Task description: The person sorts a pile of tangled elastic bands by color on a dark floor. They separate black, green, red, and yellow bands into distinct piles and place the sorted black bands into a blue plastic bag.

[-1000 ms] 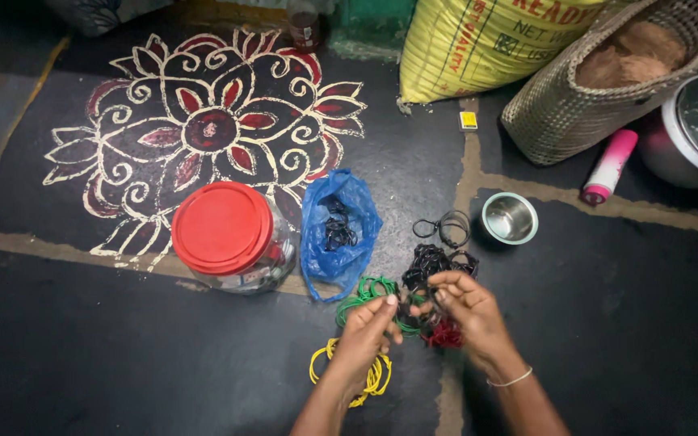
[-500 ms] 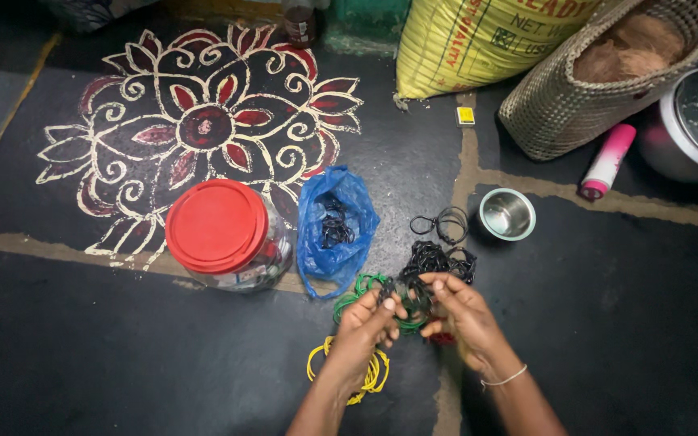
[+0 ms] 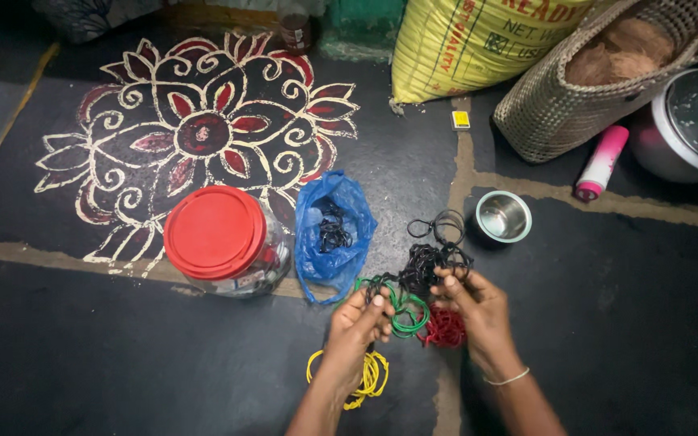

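Both hands have drifted apart: left hand [image 3: 359, 321] pinches thin green rubber bands [image 3: 404, 313], right hand [image 3: 476, 305] grips tangled black bands [image 3: 423, 265]; red bands [image 3: 444, 328] now show between them.

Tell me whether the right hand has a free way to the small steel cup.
Probably yes: the right hand is at the black bands, and only bare floor lies between it and the small steel cup.

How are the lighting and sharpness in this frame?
Head view: dim, the floor edges fall into dark; glare on the steel cup; both hands and the rubber bands slightly soft; wide-lens bending at the edges.
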